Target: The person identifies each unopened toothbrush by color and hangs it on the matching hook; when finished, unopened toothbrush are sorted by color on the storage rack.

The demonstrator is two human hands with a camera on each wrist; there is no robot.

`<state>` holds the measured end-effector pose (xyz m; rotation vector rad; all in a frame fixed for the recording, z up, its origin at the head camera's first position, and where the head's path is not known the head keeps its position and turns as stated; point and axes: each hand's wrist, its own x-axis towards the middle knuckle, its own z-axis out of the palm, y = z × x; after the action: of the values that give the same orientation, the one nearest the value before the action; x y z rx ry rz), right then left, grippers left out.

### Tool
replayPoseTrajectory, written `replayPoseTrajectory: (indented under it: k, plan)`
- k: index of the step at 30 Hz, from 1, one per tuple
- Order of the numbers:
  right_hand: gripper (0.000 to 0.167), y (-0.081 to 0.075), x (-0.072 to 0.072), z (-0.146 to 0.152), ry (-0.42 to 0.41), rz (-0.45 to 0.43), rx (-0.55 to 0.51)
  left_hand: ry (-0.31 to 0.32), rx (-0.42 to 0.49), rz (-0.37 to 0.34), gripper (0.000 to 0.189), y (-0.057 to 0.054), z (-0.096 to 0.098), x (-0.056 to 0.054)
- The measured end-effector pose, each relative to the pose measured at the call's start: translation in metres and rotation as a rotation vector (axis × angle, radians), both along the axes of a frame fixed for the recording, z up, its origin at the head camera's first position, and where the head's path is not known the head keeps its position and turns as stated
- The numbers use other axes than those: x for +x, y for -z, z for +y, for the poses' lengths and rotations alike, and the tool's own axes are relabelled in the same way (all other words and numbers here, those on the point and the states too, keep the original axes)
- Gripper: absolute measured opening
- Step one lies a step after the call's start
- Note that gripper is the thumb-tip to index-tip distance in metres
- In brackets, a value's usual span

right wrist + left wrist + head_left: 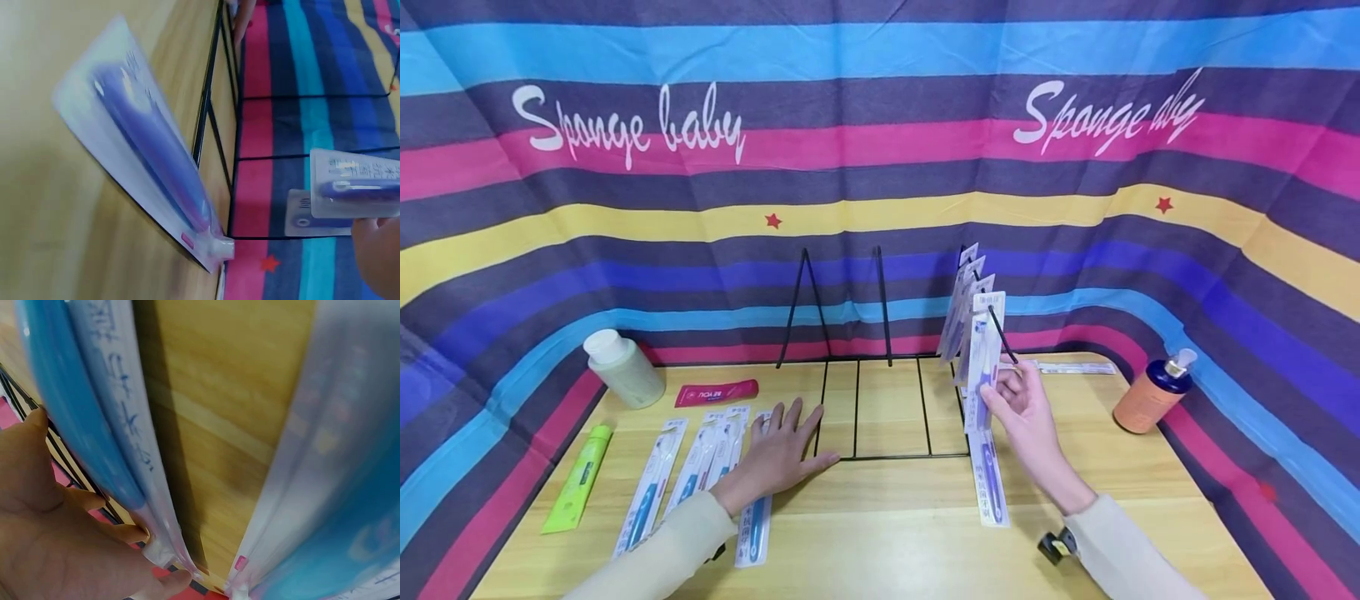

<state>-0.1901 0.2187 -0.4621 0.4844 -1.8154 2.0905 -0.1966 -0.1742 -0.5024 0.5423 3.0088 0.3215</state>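
Note:
My right hand (1022, 404) pinches the edge of a packaged purple toothbrush (981, 358), which hangs upright at the front of the right-hand hook (1002, 333) of a black wire rack (887, 457). Behind it, several similar packs (955, 304) hang in a row on that hook. Below, another packaged purple toothbrush (992, 483) lies on the table, its upper end overlapped by the held one. My left hand (778, 454), fingers spread, lies at the rack's front left corner, over a packaged blue toothbrush (754, 533). In the left wrist view, blue toothbrush packs (87, 412) are close beside that hand.
More blue toothbrush packs (651, 483) lie on the table's left side, near a green tube (577, 479), a pink tube (717, 392) and a white-capped bottle (623, 368). An orange pump bottle (1152, 393) stands right, with a flat pack (1075, 367) nearby. Striped cloth (880, 192) surrounds the table.

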Motion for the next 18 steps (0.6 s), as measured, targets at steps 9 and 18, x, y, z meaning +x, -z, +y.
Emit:
replayPoseTrajectory:
  k: [9, 18]
  plan:
    - [0.042, -0.002, -0.045, -0.012, 0.062, -0.008, -0.057, 0.005, 0.011, 0.007, 0.093, 0.000, 0.001, 0.001]
    - [0.040, 0.002, -0.059, -0.001, 0.147, -0.080, 0.074, -0.003, 0.010, 0.004, 0.093, 0.000, 0.001, 0.001]
